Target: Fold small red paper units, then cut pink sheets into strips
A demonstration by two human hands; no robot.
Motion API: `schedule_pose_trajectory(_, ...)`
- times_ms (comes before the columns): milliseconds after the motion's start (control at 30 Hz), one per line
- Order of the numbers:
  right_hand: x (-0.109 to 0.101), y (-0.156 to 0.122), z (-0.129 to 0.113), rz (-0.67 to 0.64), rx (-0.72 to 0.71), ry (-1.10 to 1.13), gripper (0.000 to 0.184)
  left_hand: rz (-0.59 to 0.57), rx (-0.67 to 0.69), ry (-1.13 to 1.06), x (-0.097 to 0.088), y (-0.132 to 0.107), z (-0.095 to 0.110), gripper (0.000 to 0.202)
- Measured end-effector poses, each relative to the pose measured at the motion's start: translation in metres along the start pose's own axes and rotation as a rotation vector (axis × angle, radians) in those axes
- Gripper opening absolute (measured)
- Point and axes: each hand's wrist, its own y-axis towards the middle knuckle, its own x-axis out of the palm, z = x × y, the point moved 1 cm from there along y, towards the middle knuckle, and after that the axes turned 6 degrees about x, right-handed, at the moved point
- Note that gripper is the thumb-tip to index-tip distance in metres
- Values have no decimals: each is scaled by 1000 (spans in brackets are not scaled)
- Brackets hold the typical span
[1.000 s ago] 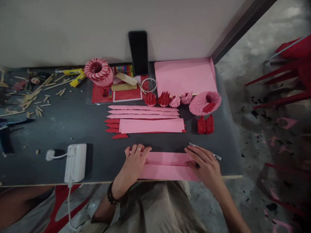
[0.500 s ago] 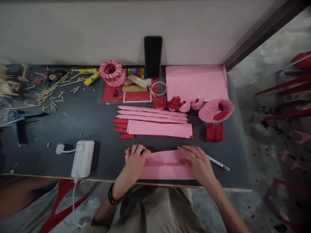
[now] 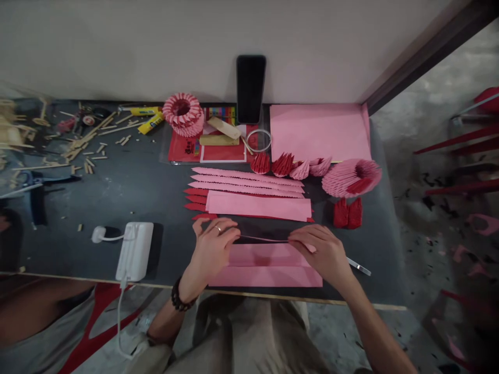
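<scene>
My left hand (image 3: pixel 215 244), with a ring and a dark bead bracelet, pinches one end of a thin pale paper strip (image 3: pixel 264 239), seen nearly edge-on. At its other end, the fingers of my right hand (image 3: pixel 320 252) are closed on it. Below the strip, a pink paper sheet (image 3: pixel 268 277) lies at the table's front edge, with a lengthwise line across it. Beyond my hands are several flat pink strips (image 3: pixel 259 206) over red ones with pointed ends (image 3: pixel 195 199). Zigzag-edged pink strips (image 3: pixel 245 178) lie farther back.
A silver tool (image 3: pixel 359 266) lies beside my right hand. A white power bank (image 3: pixel 134 252) with a cable is at left. Folded pink (image 3: pixel 339 179) and red pieces (image 3: pixel 348 213) stand right. A phone (image 3: pixel 250 88) leans on the wall; wooden sticks (image 3: pixel 80 145) are scattered left.
Both hands have moved slightly up, away from me, lifting the thin strip off the pink sheet. More of the sheet now shows beneath them.
</scene>
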Motion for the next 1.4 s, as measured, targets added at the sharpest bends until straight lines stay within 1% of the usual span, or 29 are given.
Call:
schedule_pose_trajectory(67,-5,4,-3,142,-11,-61,11,139,10,103,-5,5,-2,25)
schedule_pose_trajectory(133,-8,8,-4,301,-46,-179,18,241,2,211,-5,8,-3,29)
schedule_pose_trajectory(167,-7,10,-4,361,-66,-241,23,260,-7,247,-4,10,-5,34)
schedule_pose_trajectory(200,-4,12,-3,391,-82,-289,27,256,-13,263,-1,11,-6,39)
schedule_pose_trajectory(233,0,14,-1,400,-91,-322,28,227,-19,258,3,12,-7,45)
schedule_pose_trajectory(333,16,20,9,366,-82,-355,27,72,-29,196,16,15,-11,57)
schedule_pose_trajectory(400,24,22,16,322,-69,-350,27,13,-20,173,22,15,-11,57)
schedule_pose_trajectory(533,29,22,21,275,-46,-338,25,22,-14,184,23,16,-10,56)
schedule_pose_trajectory(667,28,18,18,214,-73,-301,23,-15,-61,177,25,18,-11,62)
schedule_pose_trajectory(767,24,14,16,194,-103,-266,20,-21,-87,185,28,21,-14,67)
schedule_pose_trajectory(833,18,9,15,181,-128,-245,19,-5,-90,219,26,23,-13,68)
schedule_pose_trajectory(933,7,-6,13,79,-181,-217,26,19,-84,253,14,17,-6,59)
schedule_pose_trajectory(1000,1,-20,13,-7,-196,-213,37,-34,-36,190,4,6,2,55)
schedule_pose_trajectory(1033,-1,-29,14,-29,-192,-214,42,-92,-1,142,0,0,8,54)
schedule_pose_trajectory(1100,-3,-45,16,-37,-161,-203,52,-227,72,51,-2,-14,18,56)
schedule_pose_trajectory(1133,-4,-53,18,-30,-135,-183,55,-276,74,21,0,-20,22,57)
schedule_pose_trajectory(1167,-3,-61,20,-12,-100,-153,56,-309,64,-2,4,-26,26,58)
schedule_pose_trajectory(1233,-2,-72,22,62,7,-80,54,-321,1,-43,13,-33,30,55)
schedule_pose_trajectory(1267,-2,-77,24,136,87,-47,52,-301,-32,-86,16,-35,31,50)
schedule_pose_trajectory(1333,-3,-84,26,339,274,9,46,-216,-146,-256,18,-40,31,35)
schedule_pose_trajectory(1367,-4,-88,27,432,358,21,43,-149,-239,-369,17,-43,30,27)
schedule_pose_trajectory(1400,-6,-91,28,504,426,17,40,-70,-361,-484,15,-47,29,21)
